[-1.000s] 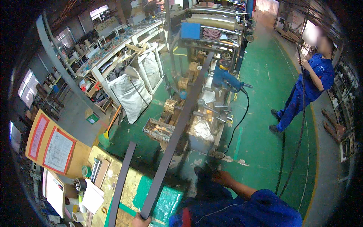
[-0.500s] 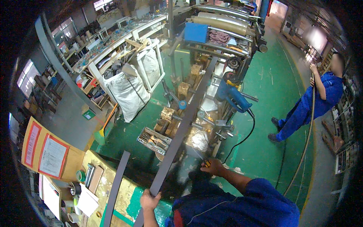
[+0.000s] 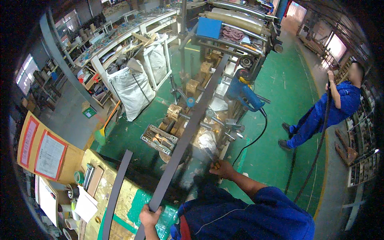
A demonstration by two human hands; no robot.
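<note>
A long, flat, dark grey strip [image 3: 176,160] slants from the lower edge up to the machine frame. My left hand [image 3: 149,216] is wrapped round its near end, above the workbench. To the right of the strip, my right hand [image 3: 222,169] is closed on a tool with a yellow-and-black handle [image 3: 216,165]. The tool's thin shaft points up and left towards a crumpled white cloth [image 3: 207,140]; its tip is hard to make out. A second dark strip [image 3: 117,192] lies on the yellowish workbench [image 3: 96,160], left of my left hand.
A tool tray [image 3: 160,139] holds pliers and other tools. A blue corded power tool [image 3: 245,96] rests on the machine frame. A white sack [image 3: 132,94] stands on the left. On the right, a co-worker [image 3: 326,106] in blue holds a long dark hose [image 3: 320,148].
The view has shifted slightly. My hands sit a little farther left in it, still closed on the strip and the tool. The co-worker's hose has changed its curve.
</note>
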